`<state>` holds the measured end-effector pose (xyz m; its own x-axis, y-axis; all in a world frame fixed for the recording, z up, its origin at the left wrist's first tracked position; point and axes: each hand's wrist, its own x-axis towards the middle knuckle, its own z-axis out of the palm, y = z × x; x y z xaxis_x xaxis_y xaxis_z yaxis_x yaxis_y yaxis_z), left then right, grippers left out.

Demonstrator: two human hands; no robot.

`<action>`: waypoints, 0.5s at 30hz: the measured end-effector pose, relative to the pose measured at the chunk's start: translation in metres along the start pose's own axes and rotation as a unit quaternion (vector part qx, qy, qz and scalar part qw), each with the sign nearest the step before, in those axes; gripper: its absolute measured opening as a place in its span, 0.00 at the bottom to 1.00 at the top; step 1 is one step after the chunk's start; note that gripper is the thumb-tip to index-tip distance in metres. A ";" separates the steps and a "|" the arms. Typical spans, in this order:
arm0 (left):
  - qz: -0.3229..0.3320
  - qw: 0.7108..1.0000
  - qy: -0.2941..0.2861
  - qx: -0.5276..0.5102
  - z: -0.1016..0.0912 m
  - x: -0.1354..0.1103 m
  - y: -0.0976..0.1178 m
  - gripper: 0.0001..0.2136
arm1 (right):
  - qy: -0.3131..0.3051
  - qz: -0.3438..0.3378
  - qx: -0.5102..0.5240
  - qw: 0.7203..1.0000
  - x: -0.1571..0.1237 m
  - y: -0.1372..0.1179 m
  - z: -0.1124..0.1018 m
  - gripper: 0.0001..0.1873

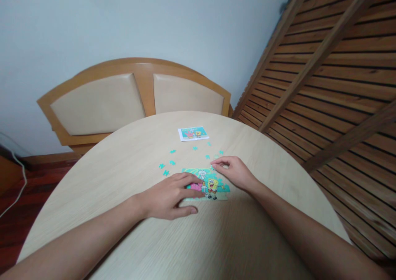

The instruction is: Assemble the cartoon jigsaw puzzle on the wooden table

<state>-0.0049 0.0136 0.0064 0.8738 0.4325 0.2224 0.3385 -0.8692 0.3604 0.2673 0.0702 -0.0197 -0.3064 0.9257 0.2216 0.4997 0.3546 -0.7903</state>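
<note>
A partly assembled jigsaw puzzle point(213, 185) with cartoon figures on a teal background lies on the round table. My left hand point(173, 195) rests over its left side, fingers spread and open, covering part of the pink figure. At the puzzle's upper right edge, my right hand point(233, 170) is closed, thumb and forefinger pinching a small puzzle piece point(212, 168) that is mostly hidden by the fingertips. Loose teal pieces lie beyond the puzzle, among them one puzzle piece point(207, 156) close to my right fingertips and another piece point(172, 163) past my left hand.
A reference picture point(194, 134) of the same cartoon scene lies farther back on the wooden table point(130, 156). Behind the table stands a bench backrest point(102, 102) with cream padding against the wall. Wooden slats point(334, 65) lean along the right side.
</note>
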 end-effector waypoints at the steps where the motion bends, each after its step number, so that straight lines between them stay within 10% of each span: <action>1: 0.000 1.000 -0.004 0.001 0.000 0.000 0.000 0.20 | -0.004 0.000 -0.003 1.000 0.000 0.000 0.000 0.12; 15: 0.002 1.000 -0.002 -0.003 -0.001 0.000 -0.001 0.21 | 0.004 -0.041 -0.090 0.995 -0.003 -0.007 -0.001 0.07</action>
<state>-0.0054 0.0145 0.0073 0.8770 0.4273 0.2197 0.3326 -0.8700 0.3641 0.2654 0.0653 -0.0137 -0.3462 0.8932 0.2871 0.6101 0.4468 -0.6543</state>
